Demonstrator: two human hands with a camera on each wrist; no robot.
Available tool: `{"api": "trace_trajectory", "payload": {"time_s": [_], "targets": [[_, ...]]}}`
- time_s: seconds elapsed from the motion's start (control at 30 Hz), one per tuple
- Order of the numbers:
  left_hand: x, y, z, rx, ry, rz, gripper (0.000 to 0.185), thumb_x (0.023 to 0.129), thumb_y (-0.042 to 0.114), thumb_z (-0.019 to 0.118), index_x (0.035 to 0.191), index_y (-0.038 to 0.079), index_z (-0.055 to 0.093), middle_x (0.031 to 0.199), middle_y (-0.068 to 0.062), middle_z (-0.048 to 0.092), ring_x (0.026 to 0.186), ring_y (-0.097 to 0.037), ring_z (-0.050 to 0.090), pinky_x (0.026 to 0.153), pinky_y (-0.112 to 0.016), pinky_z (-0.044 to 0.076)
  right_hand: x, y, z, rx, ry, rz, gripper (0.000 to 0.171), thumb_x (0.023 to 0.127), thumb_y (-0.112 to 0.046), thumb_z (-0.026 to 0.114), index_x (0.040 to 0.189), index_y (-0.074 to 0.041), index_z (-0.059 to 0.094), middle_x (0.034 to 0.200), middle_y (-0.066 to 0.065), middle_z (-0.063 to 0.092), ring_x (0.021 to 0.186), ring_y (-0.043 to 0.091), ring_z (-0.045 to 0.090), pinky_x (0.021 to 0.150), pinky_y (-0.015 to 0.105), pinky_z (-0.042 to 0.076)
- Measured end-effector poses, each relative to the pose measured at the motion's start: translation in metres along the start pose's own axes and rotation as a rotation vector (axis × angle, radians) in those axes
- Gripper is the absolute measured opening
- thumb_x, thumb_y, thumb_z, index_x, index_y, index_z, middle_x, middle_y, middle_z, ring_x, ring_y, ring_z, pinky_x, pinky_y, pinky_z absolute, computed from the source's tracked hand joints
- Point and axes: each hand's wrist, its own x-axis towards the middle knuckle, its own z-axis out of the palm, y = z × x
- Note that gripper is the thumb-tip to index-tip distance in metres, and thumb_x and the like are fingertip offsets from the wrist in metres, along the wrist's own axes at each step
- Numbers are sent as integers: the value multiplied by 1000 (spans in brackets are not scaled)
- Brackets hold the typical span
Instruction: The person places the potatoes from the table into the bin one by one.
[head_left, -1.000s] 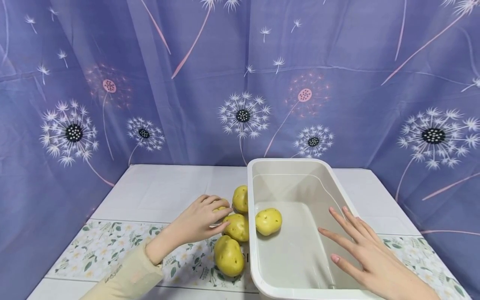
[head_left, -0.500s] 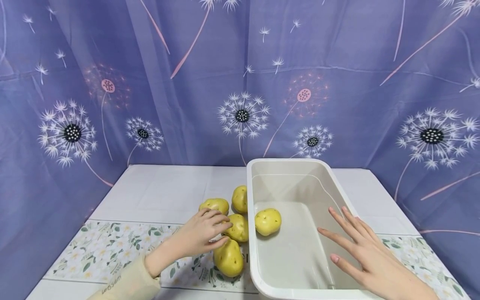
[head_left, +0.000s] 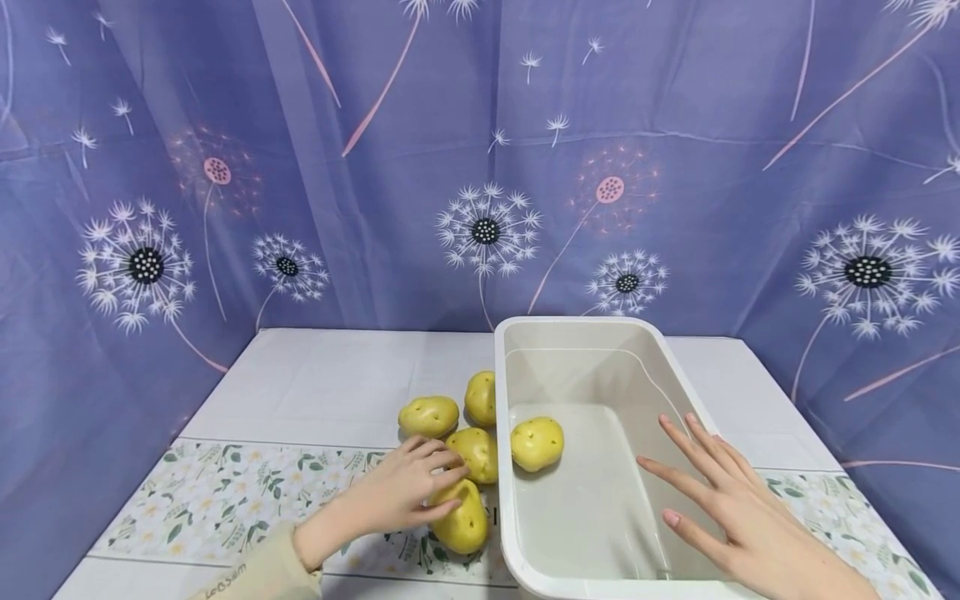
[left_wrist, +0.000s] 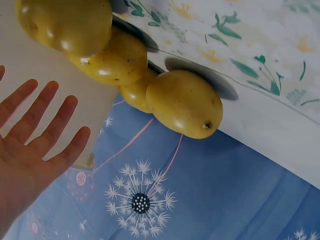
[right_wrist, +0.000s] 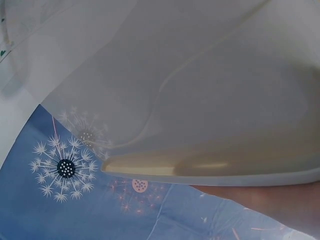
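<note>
left hand point(head_left: 405, 492) curls around nearest potato point(head_left: 461, 518) on bench point(head_left: 330, 383), beside white tub point(head_left: 517, 533). right hand point(head_left: 720, 500) spread flat, fingers straight, over tub's right rim.

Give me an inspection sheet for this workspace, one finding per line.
Surface: white table with a floral runner.
Job's things: four potatoes left of the white tub; nearest potato; one potato in the tub, which holds water.
Clutter: nothing seen.
Hands: left hand curls on the nearest potato; right hand spread flat on the tub's right rim.
Cables: nothing seen.
Surroundings: purple dandelion-print curtain behind and on both sides.
</note>
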Motion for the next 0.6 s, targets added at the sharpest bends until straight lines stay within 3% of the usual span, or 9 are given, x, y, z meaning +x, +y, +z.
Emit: {"api": "trace_trajectory", "payload": {"time_s": [0.3, 0.6], "targets": [[-2, 10, 8, -1, -87, 19, 37, 85, 43, 51, 112, 19, 61, 108, 5, 61, 103, -17, 55, 88, -40, 45, -1, 2, 0, -4, 22, -28, 49, 80, -30, 62, 127, -20, 50, 148, 10, 22, 140, 22, 2, 111, 21, -7], [-2, 15, 13, -26, -115, 27, 39, 85, 44, 50, 114, 19, 59, 111, 4, 60, 105, -16, 53, 88, -40, 45, -1, 1, 0, 6, 23, -22, 49, 80, -30, 62, 126, -21, 50, 147, 11, 23, 140, 22, 2, 111, 21, -7]]}}
